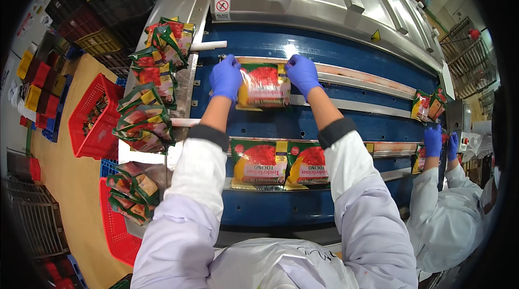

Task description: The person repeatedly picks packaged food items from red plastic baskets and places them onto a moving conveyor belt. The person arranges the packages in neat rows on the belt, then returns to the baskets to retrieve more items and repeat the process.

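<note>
My left hand [225,77], in a blue glove, pinches the left edge of a printed tocino pouch [263,86]. On the pouch's other side, my right hand [304,73], also gloved, pinches its right edge. The pouch lies flat, with one edge at the upper metal sealing bar [365,80] of the blue machine bed [259,121]. Nearer my body, two more tocino pouches [259,163] lie side by side along the lower bar, the right one partly behind my right sleeve. Filled pouches [146,127] are heaped on the steel ledge to the left.
A co-worker's gloved hands [433,141] are at the bed's right end, near other pouches [421,104]. A steel machine lid [324,9] rises beyond the bed. Red perforated crates [95,119] stand at the left, one holding small items. White rods [209,45] jut at the bed's left edge.
</note>
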